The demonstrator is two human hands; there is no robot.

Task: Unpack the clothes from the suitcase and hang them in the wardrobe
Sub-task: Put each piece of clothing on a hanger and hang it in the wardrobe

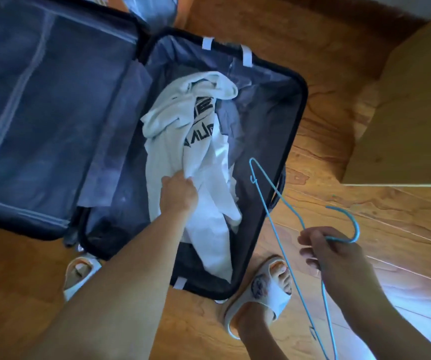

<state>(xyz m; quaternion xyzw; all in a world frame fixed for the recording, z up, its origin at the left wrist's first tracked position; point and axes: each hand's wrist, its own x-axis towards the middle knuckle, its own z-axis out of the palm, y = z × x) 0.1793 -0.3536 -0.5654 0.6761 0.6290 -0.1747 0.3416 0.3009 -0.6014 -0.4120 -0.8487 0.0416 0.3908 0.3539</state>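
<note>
From the head view I observe a dark hard-shell suitcase (297, 100) lying open on the wooden plank floor (339, 203). Its left half, lined in grey-blue fabric with a zipped mesh panel, is cut off by the left and top edges of the frame. The right half holds a crumpled white cotton garment with black lettering (193, 141), lying roughly down the middle of that compartment; the lettering is folded and I cannot read it. Darker cloth shows beneath and beside the garment, but I cannot make out what it is.

The left hand (179, 194) reaches into the right compartment, its fingers curled into a fold of the white garment near the garment's middle; the fingertips are buried in the cloth.

The right hand (331, 253) is outside the suitcase, over the floor near the case's right edge, well apart from the left. Its fingers are closed round the neck of a thin light-blue wire hanger (269, 201), just below the hook. One end of the hanger extends over the suitcase rim; the other runs off the bottom edge of the frame.

Two feet in pale slide sandals (266, 289) stand on the floor at the near edge of the suitcase; the left one is partly hidden behind the left forearm. A pale wooden furniture panel (404, 126) occupies the upper right, cropped by the frame.
</note>
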